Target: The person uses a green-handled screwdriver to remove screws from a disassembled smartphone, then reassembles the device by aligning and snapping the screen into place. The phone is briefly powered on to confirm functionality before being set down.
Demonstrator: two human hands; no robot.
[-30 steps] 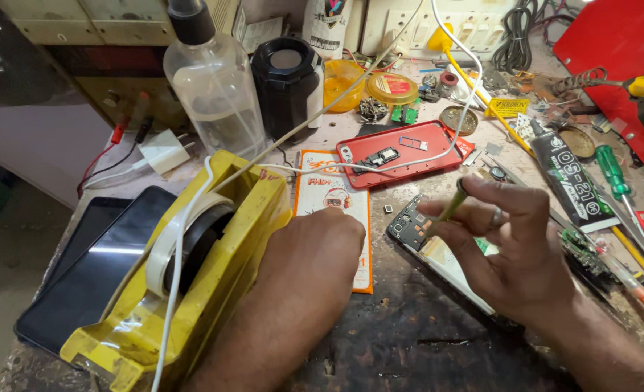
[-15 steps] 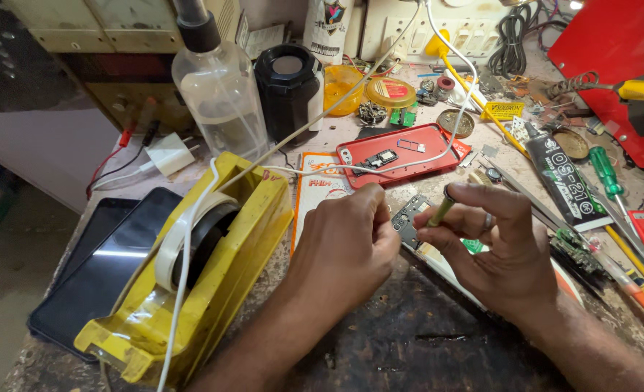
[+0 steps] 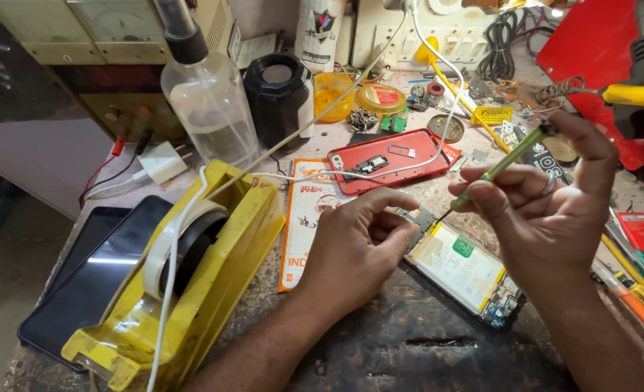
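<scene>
Nearest the viewer, a yellow tape dispenser [image 3: 184, 290] sits on the tabletop [image 3: 380, 356], with a dark phone [image 3: 82, 279] lying flat just left of it. To the right of the dispenser, the left hand [image 3: 358, 247] hovers over an orange card [image 3: 304, 218]; its fingers [image 3: 387, 199] are curled, thumb and forefinger brought close as if pinching something too small to tell. Further right of the dispenser lies an opened phone [image 3: 467, 272], battery exposed, its upper end beside the left hand. Above it, the right hand [image 3: 547, 207] holds a green screwdriver [image 3: 499, 165] pinched between thumb and fingers, the shaft tilted, tip pointing down toward the opened phone's upper end. Beyond the dispenser, a red back cover [image 3: 391, 160] lies face up with a white cable [image 3: 438, 138] crossing it. Farther still stand a clear bottle [image 3: 209, 109] and a black jar [image 3: 278, 98], side by side, behind the dispenser. Loose tools [image 3: 630, 290] lie at the right edge.
</scene>
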